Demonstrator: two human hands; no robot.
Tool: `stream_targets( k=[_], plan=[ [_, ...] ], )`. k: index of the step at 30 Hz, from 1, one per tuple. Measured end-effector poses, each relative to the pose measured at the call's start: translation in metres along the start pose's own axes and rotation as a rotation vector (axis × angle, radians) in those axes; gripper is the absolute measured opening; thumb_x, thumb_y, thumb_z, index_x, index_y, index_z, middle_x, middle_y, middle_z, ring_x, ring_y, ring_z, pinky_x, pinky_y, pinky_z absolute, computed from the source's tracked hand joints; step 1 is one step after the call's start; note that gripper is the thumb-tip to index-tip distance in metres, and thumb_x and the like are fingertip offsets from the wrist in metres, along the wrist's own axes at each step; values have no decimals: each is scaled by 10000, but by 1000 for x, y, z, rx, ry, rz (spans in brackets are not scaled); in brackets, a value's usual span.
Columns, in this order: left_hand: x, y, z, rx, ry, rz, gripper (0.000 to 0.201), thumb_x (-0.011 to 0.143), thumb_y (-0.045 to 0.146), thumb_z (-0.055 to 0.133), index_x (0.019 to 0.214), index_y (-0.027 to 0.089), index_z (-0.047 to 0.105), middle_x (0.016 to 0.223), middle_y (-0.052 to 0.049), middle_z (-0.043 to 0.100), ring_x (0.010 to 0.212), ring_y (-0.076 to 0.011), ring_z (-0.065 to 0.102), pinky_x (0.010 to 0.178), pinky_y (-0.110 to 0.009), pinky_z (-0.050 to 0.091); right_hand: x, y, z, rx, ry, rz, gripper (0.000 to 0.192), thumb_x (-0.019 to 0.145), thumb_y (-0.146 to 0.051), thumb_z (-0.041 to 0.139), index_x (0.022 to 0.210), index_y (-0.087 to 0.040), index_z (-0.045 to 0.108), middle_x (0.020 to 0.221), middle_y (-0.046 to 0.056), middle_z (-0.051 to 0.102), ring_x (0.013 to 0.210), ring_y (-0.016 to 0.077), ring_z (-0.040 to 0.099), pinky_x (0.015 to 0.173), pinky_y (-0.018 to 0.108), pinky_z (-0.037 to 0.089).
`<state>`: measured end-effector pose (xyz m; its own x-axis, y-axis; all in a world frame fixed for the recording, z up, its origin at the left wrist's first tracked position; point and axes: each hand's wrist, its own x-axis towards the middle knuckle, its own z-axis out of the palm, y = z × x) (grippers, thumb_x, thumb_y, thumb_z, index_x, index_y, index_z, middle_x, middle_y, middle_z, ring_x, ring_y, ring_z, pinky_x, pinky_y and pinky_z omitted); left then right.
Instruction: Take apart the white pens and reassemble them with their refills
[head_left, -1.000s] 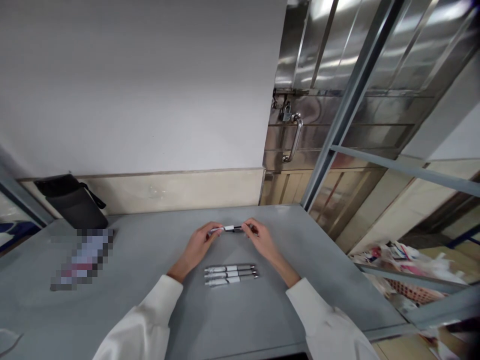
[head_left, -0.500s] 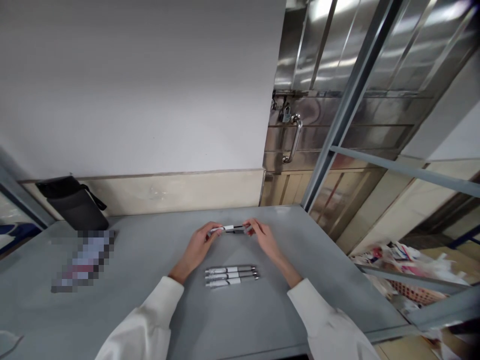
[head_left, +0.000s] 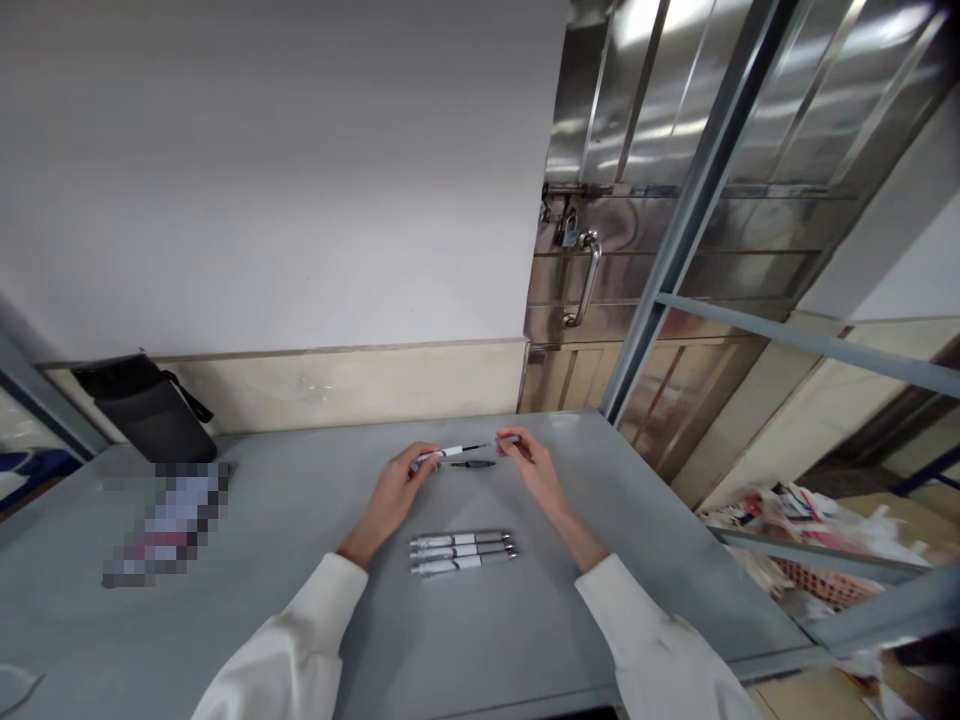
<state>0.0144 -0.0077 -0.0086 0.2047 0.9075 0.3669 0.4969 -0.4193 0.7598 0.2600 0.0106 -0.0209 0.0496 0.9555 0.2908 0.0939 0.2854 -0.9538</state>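
Observation:
My left hand (head_left: 401,485) is closed on a white-and-clear pen (head_left: 450,453), whose thin dark end points right. Opposite it, my right hand (head_left: 529,465) pinches a small greyish pen part (head_left: 508,438) close to that dark end; its exact shape is partly hidden by the fingers. Below the held pen, a slim dark pen piece (head_left: 476,464) lies on the grey table (head_left: 285,520). Nearer to me, three white-labelled pens (head_left: 461,552) rest side by side, their clips to the left and tips to the right.
At the back left a dark bottle (head_left: 150,410) with a strap leans beside a blurred-out flat object (head_left: 169,525). A pale wall (head_left: 300,200) stands behind the table. Grey metal posts (head_left: 667,270) rise at the right, with bagged items (head_left: 802,530) beyond the edge.
My right hand has moved slightly up and right, bringing the small part a little away from the dark piece on the table, which now shows more fully. The left hand has barely moved.

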Motion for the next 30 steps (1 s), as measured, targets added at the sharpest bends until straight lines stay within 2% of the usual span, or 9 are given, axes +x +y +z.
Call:
stream_targets(
  k=[7, 14, 19, 26, 30],
  plan=[
    [0, -2, 1, -3, -18, 9, 346, 959, 468, 462, 1064, 212, 670, 899, -16, 704, 745, -159, 580, 697, -244, 432, 0, 1, 0, -12, -14, 3, 400, 818, -566, 625, 974, -198, 651, 822, 50, 715, 833, 239, 684, 798, 354, 482],
    [-1, 4, 3, -20, -58, -4, 357, 950, 484, 464, 1071, 221, 674, 875, -10, 700, 722, -163, 575, 682, -247, 437, -8, -11, 10, -47, -116, -8, 331, 821, -503, 629, 961, -204, 664, 831, 26, 701, 799, 196, 650, 733, 299, 478],
    [-2, 8, 5, -52, -108, -9, 398, 946, 509, 445, 1054, 207, 680, 910, -29, 703, 784, -182, 600, 701, -254, 453, -14, -18, 15, -30, -186, -27, 284, 823, -454, 631, 955, -205, 666, 930, 39, 702, 861, 194, 646, 779, 302, 490],
    [-2, 8, 5, -76, -108, -18, 384, 941, 495, 466, 1053, 201, 687, 898, -31, 707, 728, -167, 584, 691, -255, 452, -16, -23, 15, -40, -187, -23, 278, 807, -451, 656, 924, -199, 665, 887, 30, 691, 811, 183, 644, 757, 296, 492],
    [-3, 9, 7, -79, -122, 8, 350, 920, 475, 508, 1073, 220, 694, 1000, -37, 720, 801, -183, 612, 712, -261, 469, -16, -20, 17, -26, -189, -3, 335, 843, -527, 596, 888, -198, 645, 680, -4, 625, 615, 156, 590, 622, 278, 474]
  ],
)
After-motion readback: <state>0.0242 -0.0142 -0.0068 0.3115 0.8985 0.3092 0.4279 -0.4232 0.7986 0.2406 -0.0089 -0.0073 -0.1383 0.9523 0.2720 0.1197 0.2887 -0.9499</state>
